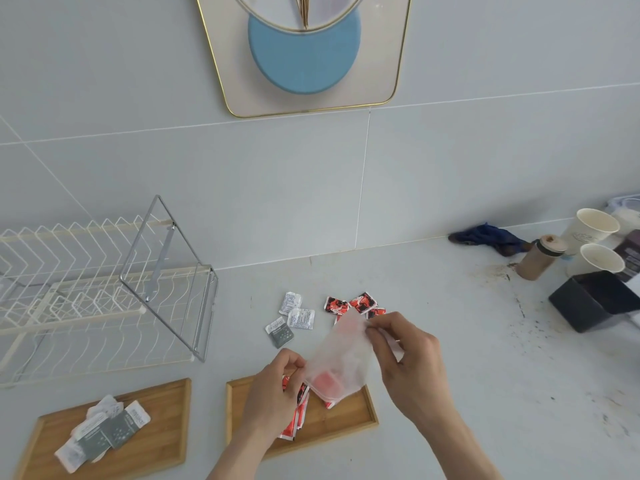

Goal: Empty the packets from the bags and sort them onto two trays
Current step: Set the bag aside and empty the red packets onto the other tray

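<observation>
Above the right tray (372, 415) I am holding the bag (341, 358) slanted, my left hand (277, 386) pinching its low end, my right hand (405, 351) its high end. One red packet (323, 380) is sitting nearer the left hand.

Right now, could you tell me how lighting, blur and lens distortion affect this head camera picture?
Head view: soft, even light, faint shadows; wide-angle bending bows the wall tile seams and leans the white wire dish rack; both hands are slightly soft, pinching the translucent plastic bag, which veils a red packet inside; print on the loose white packets is unreadable.
</observation>
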{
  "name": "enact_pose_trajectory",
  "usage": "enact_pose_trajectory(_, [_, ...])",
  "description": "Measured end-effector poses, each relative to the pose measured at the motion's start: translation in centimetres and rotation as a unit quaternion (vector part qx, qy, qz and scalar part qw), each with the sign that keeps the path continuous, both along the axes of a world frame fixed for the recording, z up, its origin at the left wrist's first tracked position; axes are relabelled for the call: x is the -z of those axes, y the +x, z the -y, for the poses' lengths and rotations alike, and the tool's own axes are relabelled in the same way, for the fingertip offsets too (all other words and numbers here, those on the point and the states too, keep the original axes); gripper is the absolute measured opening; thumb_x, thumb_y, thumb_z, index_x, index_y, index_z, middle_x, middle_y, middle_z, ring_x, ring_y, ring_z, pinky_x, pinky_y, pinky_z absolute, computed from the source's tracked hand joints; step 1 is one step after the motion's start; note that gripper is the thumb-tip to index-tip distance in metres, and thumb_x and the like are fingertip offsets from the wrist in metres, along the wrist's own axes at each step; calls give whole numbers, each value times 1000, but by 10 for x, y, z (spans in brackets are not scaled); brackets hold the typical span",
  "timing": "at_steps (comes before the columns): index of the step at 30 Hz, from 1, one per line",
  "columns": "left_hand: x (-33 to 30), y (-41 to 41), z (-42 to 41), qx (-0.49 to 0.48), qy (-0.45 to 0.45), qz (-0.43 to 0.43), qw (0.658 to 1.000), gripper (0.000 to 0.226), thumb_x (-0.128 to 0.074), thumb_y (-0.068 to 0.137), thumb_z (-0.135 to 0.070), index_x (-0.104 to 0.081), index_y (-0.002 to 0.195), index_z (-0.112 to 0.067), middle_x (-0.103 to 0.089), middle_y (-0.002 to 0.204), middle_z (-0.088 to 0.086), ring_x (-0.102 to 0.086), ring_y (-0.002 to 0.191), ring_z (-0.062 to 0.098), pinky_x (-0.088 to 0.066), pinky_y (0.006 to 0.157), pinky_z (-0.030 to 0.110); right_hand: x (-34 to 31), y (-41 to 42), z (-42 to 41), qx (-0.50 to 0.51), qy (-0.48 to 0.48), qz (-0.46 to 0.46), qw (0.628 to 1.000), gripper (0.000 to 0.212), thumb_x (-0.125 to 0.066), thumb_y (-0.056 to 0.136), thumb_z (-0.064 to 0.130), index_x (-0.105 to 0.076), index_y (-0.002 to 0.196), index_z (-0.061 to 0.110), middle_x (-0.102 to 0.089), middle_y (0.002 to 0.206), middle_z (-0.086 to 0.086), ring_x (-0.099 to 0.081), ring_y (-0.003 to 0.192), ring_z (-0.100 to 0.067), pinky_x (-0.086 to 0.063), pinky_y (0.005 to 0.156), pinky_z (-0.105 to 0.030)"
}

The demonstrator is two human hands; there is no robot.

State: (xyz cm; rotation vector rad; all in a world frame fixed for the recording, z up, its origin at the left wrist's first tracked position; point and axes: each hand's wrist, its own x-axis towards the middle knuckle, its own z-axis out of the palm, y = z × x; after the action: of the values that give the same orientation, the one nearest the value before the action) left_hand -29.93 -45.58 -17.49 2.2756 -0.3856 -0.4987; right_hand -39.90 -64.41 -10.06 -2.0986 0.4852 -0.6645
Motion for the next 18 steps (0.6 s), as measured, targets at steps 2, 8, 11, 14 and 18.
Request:
enact_pose_trajectory(2, [-3, -1, 1, -8, -18, -9, 1000, 5, -58, 99, -31, -56, 96, -35, -69, 100, -25, -63, 105, -6, -44, 77, 13, -2, -1, -1, 8, 18, -3, 1000, 17, -69, 90, 7, -70, 88, 23, -75, 78, 16, -69, 77, -4, -46, 68, -7])
enact_pose_trajectory(8, [-16, -5, -8, -93, -220, -254, 937, 66, -73, 79, -61, -41, 135, -48, -57, 130, -15, -57, 121, 7, -44, 100, 28, -13, -1, 6, 45, 322, 11, 946, 15, -54, 101, 9, -68, 95, 7, -77, 85, -10, -75, 80, -31, -64, 71, -43])
enact_pose_trajectory(11, [-13, -4, -19, -86, -283, -338, 893, 72, -77, 73, -57, -52, 136, -35, -66, 134, -2, -66, 121, 17, -46, 111, 44, -11, 2, 3, 36, 411, -9, 911, 19, -53, 102, 15, -67, 99, 2, -77, 91, -15, -75, 84, -37, -62, 74, -45])
enact_pose_trajectory(14, [-17, -3, -24, -94, -277, -330, 897, 50, -80, 78, -41, -68, 119, -15, -77, 113, 10, -73, 107, 27, -59, 88, 40, 1, 3, -1, 4, 459, -48, 887, 21, -59, 98, 25, -69, 107, 10, -79, 99, -9, -77, 90, -29, -61, 82, -45])
enact_pose_trajectory(18, [-16, 7, -45, -168, -267, -285, 905, 35, -75, 88, -34, -69, 103, -4, -76, 104, 21, -73, 101, 36, -57, 82, 41, 26, 7, -12, -51, 463, -158, 871, 20, -67, 94, 17, -69, 112, 10, -78, 99, -13, -78, 88, -27, -63, 81, -44])
